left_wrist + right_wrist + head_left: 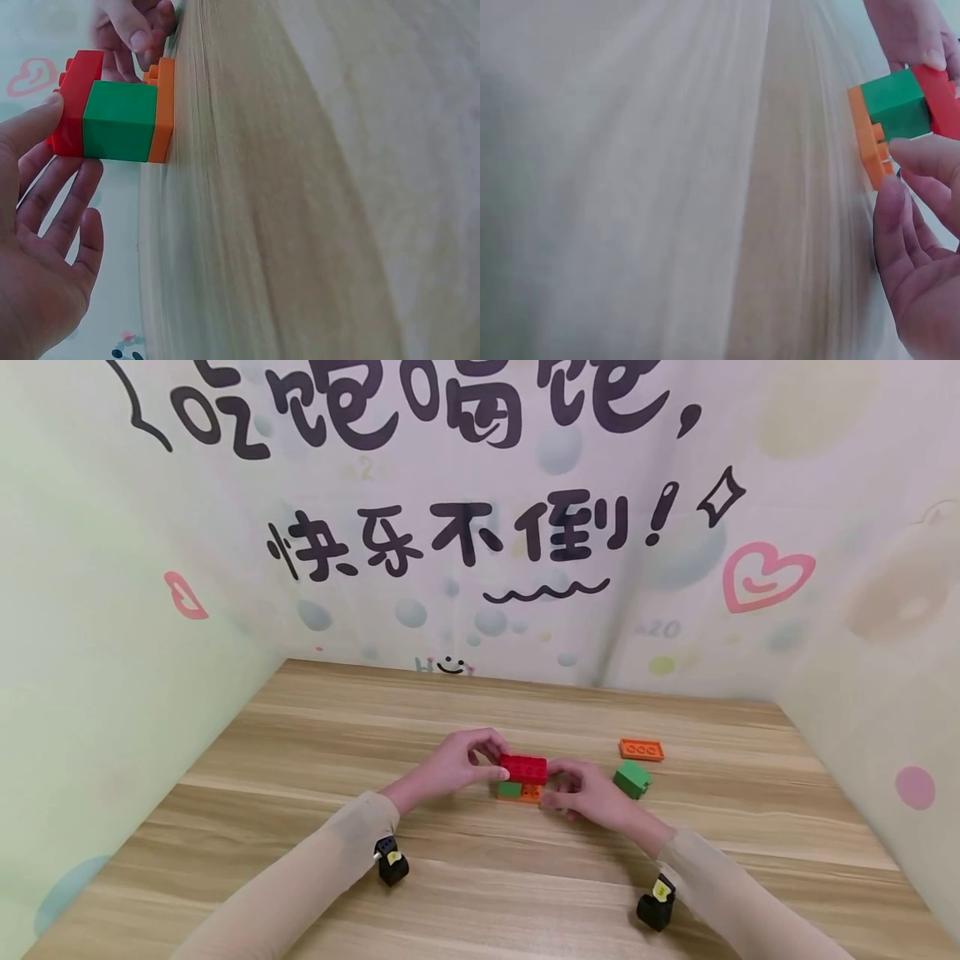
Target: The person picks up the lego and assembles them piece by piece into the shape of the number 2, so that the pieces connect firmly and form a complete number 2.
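Observation:
In the head view, a small stack of toy building bricks stands near the middle of the table. An orange plate brick (532,792) with studs forms its base, a green brick (120,121) stands on one end, and a red brick (525,768) lies across the top, overhanging the plate's other end. My left hand (455,766) pinches the red brick, thumb on the near side and fingers behind. At the stack's right end is my right hand (594,791), its fingers loosely bent beside the plate's studs (883,150); whether they touch it is unclear.
Right of the hands, a loose green brick (632,779) lies on the wooden table (420,710), close to the right wrist. A second orange plate brick (641,749) lies just beyond it. A printed cloth wall (420,635) borders the table's back edge.

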Demonstrator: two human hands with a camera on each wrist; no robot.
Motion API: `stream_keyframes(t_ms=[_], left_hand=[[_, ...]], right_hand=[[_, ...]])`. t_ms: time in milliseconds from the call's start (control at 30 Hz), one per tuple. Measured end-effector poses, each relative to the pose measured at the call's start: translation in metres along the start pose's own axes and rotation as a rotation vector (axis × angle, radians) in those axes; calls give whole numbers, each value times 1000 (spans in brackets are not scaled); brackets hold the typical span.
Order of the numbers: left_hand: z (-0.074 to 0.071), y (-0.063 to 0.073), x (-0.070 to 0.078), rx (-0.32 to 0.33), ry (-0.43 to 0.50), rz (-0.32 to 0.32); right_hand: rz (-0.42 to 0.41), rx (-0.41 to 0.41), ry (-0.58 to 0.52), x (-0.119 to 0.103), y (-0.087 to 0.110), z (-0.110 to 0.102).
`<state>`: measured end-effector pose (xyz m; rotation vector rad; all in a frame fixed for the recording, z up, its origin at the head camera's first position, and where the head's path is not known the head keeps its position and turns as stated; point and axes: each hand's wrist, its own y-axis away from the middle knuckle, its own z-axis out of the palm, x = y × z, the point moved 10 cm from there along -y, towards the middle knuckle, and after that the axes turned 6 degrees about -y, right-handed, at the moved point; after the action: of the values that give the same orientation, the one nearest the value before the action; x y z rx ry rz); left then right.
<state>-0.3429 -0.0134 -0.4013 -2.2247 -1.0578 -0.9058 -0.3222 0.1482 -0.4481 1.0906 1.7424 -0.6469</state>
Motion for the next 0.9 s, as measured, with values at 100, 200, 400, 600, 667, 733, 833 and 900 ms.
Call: stream_keyframes(t_ms=[100, 200, 400, 600, 667, 733, 833, 900], left_hand=[[0, 0, 0, -3, -2, -3], [1, 0, 0, -5, 3, -8], [2, 0, -3, -6, 11, -12], [2, 0, -5, -2, 14, -11], [2, 0, -4, -1, 12, -8], [2, 0, -4, 0, 10, -8], [2, -1, -5, 0, 5, -11], [2, -1, -5, 0, 6, -12]], right_hand=[[1, 55, 12, -5, 7, -7], [5, 123, 80, -10, 12, -16], [-77, 212, 212, -29, 21, -33], [-214, 296, 311, -51, 35, -49], [-233, 317, 330, -55, 39, -54], [-251, 331, 347, -58, 43, -59], [-265, 347, 388, -59, 47, -65], [-268, 353, 418, -57, 50, -68]])
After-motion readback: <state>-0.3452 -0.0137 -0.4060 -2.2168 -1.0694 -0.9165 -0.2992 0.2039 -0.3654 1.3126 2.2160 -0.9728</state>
